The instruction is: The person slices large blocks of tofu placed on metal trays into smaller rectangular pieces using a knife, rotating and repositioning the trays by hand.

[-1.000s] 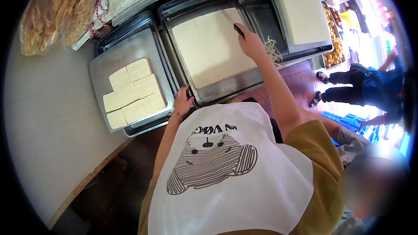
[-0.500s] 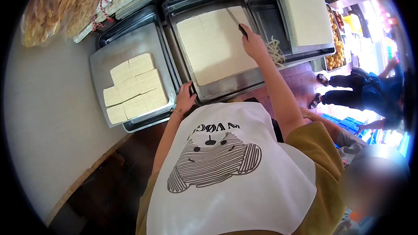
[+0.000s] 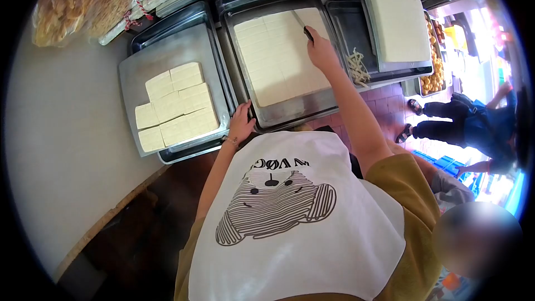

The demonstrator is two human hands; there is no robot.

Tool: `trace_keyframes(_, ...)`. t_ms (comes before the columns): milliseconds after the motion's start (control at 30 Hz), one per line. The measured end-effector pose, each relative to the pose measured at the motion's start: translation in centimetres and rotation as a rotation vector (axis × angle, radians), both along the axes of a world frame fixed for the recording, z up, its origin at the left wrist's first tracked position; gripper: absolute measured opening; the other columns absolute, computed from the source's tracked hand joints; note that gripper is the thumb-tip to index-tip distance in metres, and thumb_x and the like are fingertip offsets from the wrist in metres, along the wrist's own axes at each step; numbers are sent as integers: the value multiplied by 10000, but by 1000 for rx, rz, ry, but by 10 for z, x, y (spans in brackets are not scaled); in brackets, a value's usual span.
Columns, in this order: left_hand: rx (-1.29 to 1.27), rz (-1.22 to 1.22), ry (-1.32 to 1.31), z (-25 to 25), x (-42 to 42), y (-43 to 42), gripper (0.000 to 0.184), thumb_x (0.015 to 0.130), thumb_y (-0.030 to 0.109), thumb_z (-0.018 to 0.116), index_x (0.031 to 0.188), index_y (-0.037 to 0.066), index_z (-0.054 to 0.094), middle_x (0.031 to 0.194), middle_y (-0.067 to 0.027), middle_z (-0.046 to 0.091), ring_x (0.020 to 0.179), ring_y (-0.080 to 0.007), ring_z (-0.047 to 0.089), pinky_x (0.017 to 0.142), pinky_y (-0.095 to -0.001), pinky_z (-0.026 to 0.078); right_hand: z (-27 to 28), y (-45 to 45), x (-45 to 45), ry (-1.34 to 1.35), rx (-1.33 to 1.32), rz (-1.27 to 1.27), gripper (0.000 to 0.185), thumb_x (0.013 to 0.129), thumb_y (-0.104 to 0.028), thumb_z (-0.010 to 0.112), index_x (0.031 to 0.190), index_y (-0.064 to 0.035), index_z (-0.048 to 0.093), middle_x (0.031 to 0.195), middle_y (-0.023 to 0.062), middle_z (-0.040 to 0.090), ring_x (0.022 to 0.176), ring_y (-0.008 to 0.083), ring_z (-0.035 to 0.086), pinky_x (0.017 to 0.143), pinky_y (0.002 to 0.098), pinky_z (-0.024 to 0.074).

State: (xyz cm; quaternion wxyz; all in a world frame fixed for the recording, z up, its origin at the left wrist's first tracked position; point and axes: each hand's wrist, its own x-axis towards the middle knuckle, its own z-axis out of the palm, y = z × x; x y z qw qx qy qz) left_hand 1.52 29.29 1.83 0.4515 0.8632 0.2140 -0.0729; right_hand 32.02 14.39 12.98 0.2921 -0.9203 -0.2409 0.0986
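Observation:
My right hand (image 3: 320,49) is closed round the black handle of a knife (image 3: 299,20), whose blade lies over the upper part of a large white tofu-like slab (image 3: 278,67). Lines divide this slab into blocks, and it sits in the middle metal tray (image 3: 281,115). My left hand (image 3: 242,125) rests at the near left corner of that tray, with fingers on its rim; whether they grip it I cannot tell. To the left, several white blocks (image 3: 183,103) lie on a metal sheet (image 3: 131,78) over another tray.
At the right, another white slab (image 3: 398,25) lies on a board above a dark tray (image 3: 348,28) holding pale strips (image 3: 357,68). Beyond are round golden pieces (image 3: 433,78). Bagged brown food (image 3: 72,5) is at upper left. A person in blue (image 3: 487,125) stands at right, another person below.
The knife blade has shifted along the slab's upper part with my right hand. The trays appear slightly further right and higher in view. My left hand stays by the tray corner.

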Motion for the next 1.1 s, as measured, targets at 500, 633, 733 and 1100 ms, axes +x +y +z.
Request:
trace_keyframes(500,11,7,29,0,0,-2,684,759,168,620,1383,117,343,1338,-143,404,1154,-364,460,951,-427,390,-8,7,6,6,-37,5,423,850,-137,458,1271,-103,475,861,269,623,827,437,597,748,523,463)
trace_keyframes(633,23,2,4,2,0,-2,679,764,167,615,1383,118,341,1334,-141,406,1158,-363,455,946,-429,391,-13,11,8,-31,-36,-5,435,840,-116,465,1275,-98,469,814,278,611,795,447,584,726,527,448)
trace_keyframes(733,23,3,4,1,-1,-2,674,769,170,611,1384,119,340,1322,-141,413,1149,-362,459,939,-433,393,-19,12,13,-36,-55,4,440,838,-117,463,1277,-95,468,820,278,612,794,446,585,729,530,449)
trace_keyframes(1100,52,-14,-52,0,-2,-3,683,766,167,616,1385,105,334,1308,-145,418,1138,-374,460,946,-433,390,-19,17,15,37,-148,24,447,843,-136,447,1288,-91,453,885,293,616,848,439,604,768,520,474)
